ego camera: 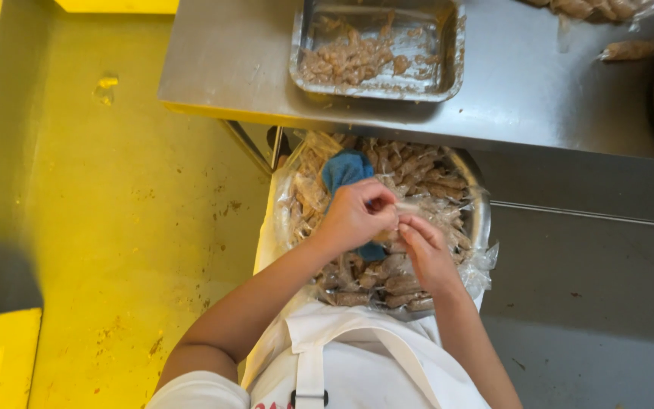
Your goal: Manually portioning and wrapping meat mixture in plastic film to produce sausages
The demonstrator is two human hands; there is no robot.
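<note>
Clear-wrapped small roll pinched between left hand and right hand, long axis crosswise, directly above the heaped bowl.

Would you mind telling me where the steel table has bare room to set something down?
The steel table is bare left of the metal tray, and again between that tray and the wrapped rolls at the right edge. The lined bowl below is packed full, with both hands over it.
</note>
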